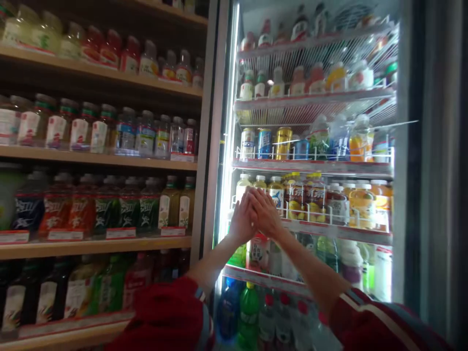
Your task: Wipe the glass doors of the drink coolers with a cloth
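Note:
My left hand [241,220] and my right hand [266,212] meet in front of a lit drinks fridge. The fingers look stretched out and point upward, with the fingertips close together or overlapping. I see nothing held in either hand, though the palms face away from me. Nearest to the fingers is a row of bottles, among them a pale capped bottle [243,184] and a white-labelled bottle [276,194]. Two yellow-capped tea bottles [305,197] stand to the right. Below the hands shows a red-and-white package [258,251], partly covered.
Wooden shelves [98,157] with rows of bottles line the left side. A metal frame post [206,131] separates them from the fridge. Wire fridge racks [314,100] carry more bottles and cans. A green bottle [249,312] stands at the bottom.

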{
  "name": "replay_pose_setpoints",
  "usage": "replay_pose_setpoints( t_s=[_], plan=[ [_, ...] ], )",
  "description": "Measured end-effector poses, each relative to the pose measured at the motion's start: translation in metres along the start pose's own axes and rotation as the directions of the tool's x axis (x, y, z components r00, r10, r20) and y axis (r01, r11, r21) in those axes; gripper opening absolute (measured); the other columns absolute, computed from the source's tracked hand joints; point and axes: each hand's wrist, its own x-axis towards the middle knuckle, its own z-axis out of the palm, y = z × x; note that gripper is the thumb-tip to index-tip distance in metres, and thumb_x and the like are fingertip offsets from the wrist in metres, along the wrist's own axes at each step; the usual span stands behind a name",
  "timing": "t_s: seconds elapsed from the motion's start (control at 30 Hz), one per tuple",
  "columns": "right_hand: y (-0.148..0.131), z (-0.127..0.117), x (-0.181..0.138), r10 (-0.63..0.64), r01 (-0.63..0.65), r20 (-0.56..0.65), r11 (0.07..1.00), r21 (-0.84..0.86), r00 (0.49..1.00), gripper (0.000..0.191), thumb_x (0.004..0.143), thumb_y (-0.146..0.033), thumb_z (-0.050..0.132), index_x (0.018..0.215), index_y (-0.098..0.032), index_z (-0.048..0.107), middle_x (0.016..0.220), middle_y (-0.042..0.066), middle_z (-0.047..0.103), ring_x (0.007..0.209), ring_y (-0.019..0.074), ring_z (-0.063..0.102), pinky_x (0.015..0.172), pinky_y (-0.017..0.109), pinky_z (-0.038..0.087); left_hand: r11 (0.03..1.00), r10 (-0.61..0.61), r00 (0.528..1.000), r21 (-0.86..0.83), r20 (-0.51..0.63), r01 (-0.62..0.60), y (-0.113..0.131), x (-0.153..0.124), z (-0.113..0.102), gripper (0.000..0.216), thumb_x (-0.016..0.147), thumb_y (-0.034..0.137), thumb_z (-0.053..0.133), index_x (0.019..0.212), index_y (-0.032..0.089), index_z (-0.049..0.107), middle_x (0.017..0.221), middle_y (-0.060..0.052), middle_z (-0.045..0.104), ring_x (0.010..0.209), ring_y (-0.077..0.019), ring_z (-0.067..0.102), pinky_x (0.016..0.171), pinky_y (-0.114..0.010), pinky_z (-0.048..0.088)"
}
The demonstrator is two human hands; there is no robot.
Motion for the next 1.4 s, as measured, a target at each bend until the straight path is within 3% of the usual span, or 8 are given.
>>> replay_pose_setpoints(
  t_s=[0.1, 0.3, 0.4, 0.6, 0.83, 1.0, 1.2, 1.4],
  plan=[
    [-0.005, 0.010, -0.006, -0.007, 0.007, 0.009, 0.998, -0.063, 1.000, 0.043, 0.091, -0.034, 0.043, 0.131, -0.019, 0.050, 0.146, 0.010, 0.039, 0.139, 0.0262, 0.024, 0.111, 0.049, 0.022, 0.999, -0.003, 0.998, 0.051, 0.058, 0.000, -0.026, -0.027, -0.016, 0.077, 0.086, 0.041, 0.048, 0.146, 0.010, 0.011, 0.150, -0.020, 0.023, 0.142, -0.0290, 0.014, 0.112, -0.054, 0.021],
    [-0.014, 0.023, -0.002, -0.060, 0.052, -0.047, 0.988, -0.148, 0.997, 0.041, 0.089, -0.035, 0.048, 0.128, -0.022, 0.050, 0.144, 0.009, 0.041, 0.140, 0.0259, 0.023, 0.112, 0.054, 0.009, 0.978, -0.061, 0.996, 0.202, 0.057, 0.049, -0.053, -0.050, -0.020, 0.065, 0.090, 0.035, 0.043, 0.145, 0.014, 0.016, 0.149, -0.016, 0.029, 0.141, -0.0258, 0.018, 0.113, -0.052, 0.019],
    [0.007, 0.010, -0.003, -0.079, 0.078, 0.001, 0.983, -0.169, 0.997, 0.040, 0.089, -0.034, 0.049, 0.128, -0.026, 0.050, 0.145, 0.006, 0.040, 0.139, 0.0270, 0.024, 0.112, 0.056, 0.008, 0.980, -0.056, 0.997, 0.195, 0.047, 0.046, -0.055, -0.048, -0.017, 0.063, 0.091, 0.034, 0.042, 0.145, 0.014, 0.017, 0.149, -0.016, 0.029, 0.141, -0.0248, 0.017, 0.114, -0.050, 0.017],
    [0.053, -0.030, -0.024, 0.177, -0.179, -0.032, 0.951, -0.251, 0.984, 0.043, 0.089, -0.024, 0.043, 0.133, -0.026, 0.047, 0.149, 0.004, 0.032, 0.140, 0.0277, 0.021, 0.112, 0.054, 0.016, 0.995, -0.044, 0.999, 0.096, 0.026, 0.041, -0.060, -0.051, -0.009, 0.062, 0.091, 0.037, 0.041, 0.146, 0.016, 0.018, 0.150, -0.015, 0.028, 0.142, -0.0253, 0.017, 0.115, -0.050, 0.011],
    [0.009, 0.001, -0.015, 0.253, -0.253, -0.043, 0.915, -0.315, 0.967, 0.047, 0.087, -0.032, 0.050, 0.133, -0.028, 0.044, 0.151, 0.005, 0.025, 0.141, 0.0306, 0.011, 0.111, 0.057, 0.013, 0.996, -0.070, 0.996, 0.055, -0.063, 0.074, -0.057, -0.052, 0.002, 0.062, 0.092, 0.035, 0.039, 0.147, 0.017, 0.016, 0.149, -0.015, 0.029, 0.141, -0.0268, 0.017, 0.114, -0.053, 0.009],
    [0.017, -0.001, -0.021, 0.149, -0.141, -0.003, 0.932, -0.333, 0.989, 0.044, 0.089, -0.031, 0.047, 0.132, -0.030, 0.044, 0.148, 0.005, 0.033, 0.142, 0.0252, 0.012, 0.112, 0.054, 0.010, 0.994, -0.050, 0.996, 0.097, -0.075, 0.057, -0.059, -0.051, -0.005, 0.062, 0.092, 0.035, 0.041, 0.147, 0.019, 0.017, 0.148, -0.016, 0.032, 0.140, -0.0286, 0.023, 0.113, -0.054, 0.015],
    [0.051, -0.030, -0.039, 0.044, -0.046, -0.011, 0.956, -0.291, 0.999, 0.037, 0.087, -0.032, 0.048, 0.124, -0.030, 0.053, 0.146, 0.004, 0.039, 0.141, 0.0240, 0.019, 0.112, 0.054, 0.006, 0.983, 0.040, 0.999, 0.179, -0.010, -0.038, -0.059, -0.017, -0.037, 0.057, 0.089, 0.032, 0.042, 0.142, 0.017, 0.029, 0.146, -0.017, 0.035, 0.137, -0.0304, 0.030, 0.111, -0.055, 0.017],
    [0.093, -0.058, -0.065, 0.119, -0.173, -0.180, 0.929, -0.327, 0.976, 0.043, 0.087, -0.026, 0.044, 0.130, -0.026, 0.049, 0.142, 0.007, 0.044, 0.139, 0.0230, 0.023, 0.112, 0.051, 0.010, 0.971, 0.159, 0.986, 0.189, -0.048, -0.147, -0.006, 0.052, -0.043, 0.054, 0.089, 0.034, 0.043, 0.138, 0.014, 0.034, 0.148, -0.016, 0.033, 0.139, -0.0279, 0.025, 0.112, -0.049, 0.021]
  ],
)
